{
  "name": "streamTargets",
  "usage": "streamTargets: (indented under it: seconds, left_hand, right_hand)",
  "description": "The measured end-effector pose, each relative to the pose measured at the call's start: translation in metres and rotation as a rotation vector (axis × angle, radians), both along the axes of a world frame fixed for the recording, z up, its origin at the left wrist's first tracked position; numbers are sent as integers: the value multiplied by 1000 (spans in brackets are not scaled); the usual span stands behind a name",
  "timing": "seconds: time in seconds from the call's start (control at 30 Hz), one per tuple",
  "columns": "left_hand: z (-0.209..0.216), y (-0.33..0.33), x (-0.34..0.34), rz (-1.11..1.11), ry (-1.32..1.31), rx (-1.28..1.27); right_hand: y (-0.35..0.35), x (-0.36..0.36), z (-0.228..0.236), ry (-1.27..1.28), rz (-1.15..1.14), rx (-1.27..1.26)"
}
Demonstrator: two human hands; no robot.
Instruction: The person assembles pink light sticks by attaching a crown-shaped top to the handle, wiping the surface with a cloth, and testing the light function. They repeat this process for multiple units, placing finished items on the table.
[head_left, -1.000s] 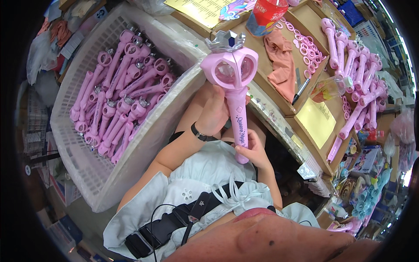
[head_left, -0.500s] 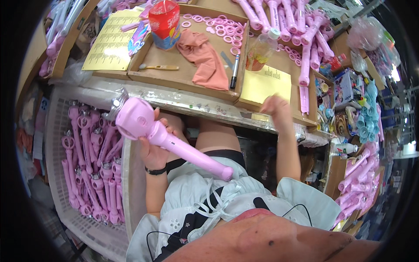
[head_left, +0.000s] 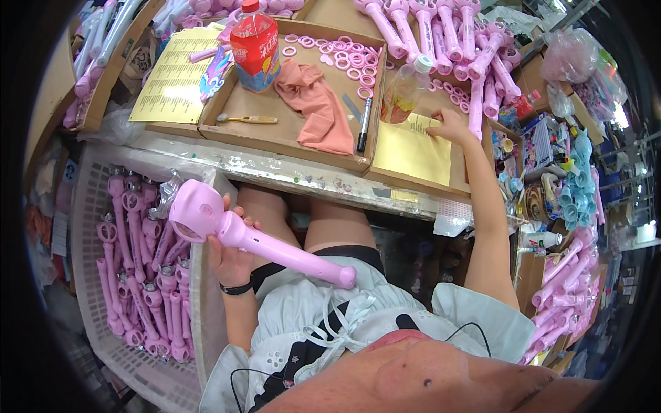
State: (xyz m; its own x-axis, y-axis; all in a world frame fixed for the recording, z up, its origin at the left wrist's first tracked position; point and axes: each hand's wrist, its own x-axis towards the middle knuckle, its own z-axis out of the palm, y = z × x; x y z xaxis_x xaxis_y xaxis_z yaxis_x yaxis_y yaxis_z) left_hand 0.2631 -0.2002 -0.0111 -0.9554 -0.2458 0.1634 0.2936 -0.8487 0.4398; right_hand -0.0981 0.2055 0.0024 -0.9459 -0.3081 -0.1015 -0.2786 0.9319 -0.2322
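Note:
A pink plastic light stick [head_left: 296,258] lies slantwise in front of my body, its round head to the left and its handle to the right. My left hand [head_left: 231,248] is wrapped round it just below the head. Crumpled clear plastic shows at the head's far side. Over the bench, my right hand [head_left: 449,128] pinches at the upper right part of a yellow sheet [head_left: 413,158] with small printed lines. Whether a small piece is between those fingertips, I cannot make out.
On my left stands a pale plastic crate [head_left: 89,255] full of pink sticks. A cardboard tray [head_left: 255,131] holds a red drink bottle [head_left: 255,51], a salmon cloth [head_left: 313,110], a toothbrush, a marker and pink rings. Another bottle [head_left: 406,89] stands beside my right hand; more sticks lie behind.
My right hand has moved forward from the bench edge onto the yellow sheet. My left hand and the light stick have shifted slightly left and nearer to me.

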Motion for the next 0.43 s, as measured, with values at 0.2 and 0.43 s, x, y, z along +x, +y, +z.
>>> streamTargets:
  seconds: [0.2,0.43]
  left_hand:
    - [-2,-3,-1,16,-39,19]
    - [-3,-3,-2,14,-32,17]
  right_hand:
    - [-13,44,-16,620,166,230]
    - [-1,35,-52,424,-12,-24]
